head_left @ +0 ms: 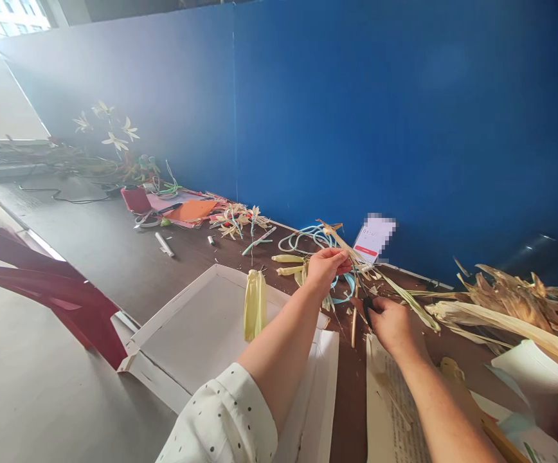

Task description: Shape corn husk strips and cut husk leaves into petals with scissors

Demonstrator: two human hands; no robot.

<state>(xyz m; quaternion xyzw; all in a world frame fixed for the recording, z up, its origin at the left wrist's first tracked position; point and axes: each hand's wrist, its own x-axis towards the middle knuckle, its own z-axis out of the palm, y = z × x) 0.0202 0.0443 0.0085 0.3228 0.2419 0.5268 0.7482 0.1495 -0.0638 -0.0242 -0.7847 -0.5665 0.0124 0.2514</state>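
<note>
My left hand (326, 265) reaches over the dark table with thumb and fingers pinched on a dry corn husk (337, 236), whose brown tip points up and to the left. To its right, my right hand (395, 325) is closed round the black handle of a pair of scissors (368, 312). The scissor blades point toward the husk; whether they touch it I cannot tell. Below and around my hands lie husk scraps, light blue cord (303, 238) and a thin stick (354, 321). A pale green husk piece (254, 305) rests over the white box lid.
A white box lid (187, 321) lies at the near left. A phone (374, 238) leans against the blue partition (356, 116). Dried husks (515, 302) are heaped at right. Husk flowers (233, 222), orange paper (192, 211) and another pair of scissors (148, 220) lie further left.
</note>
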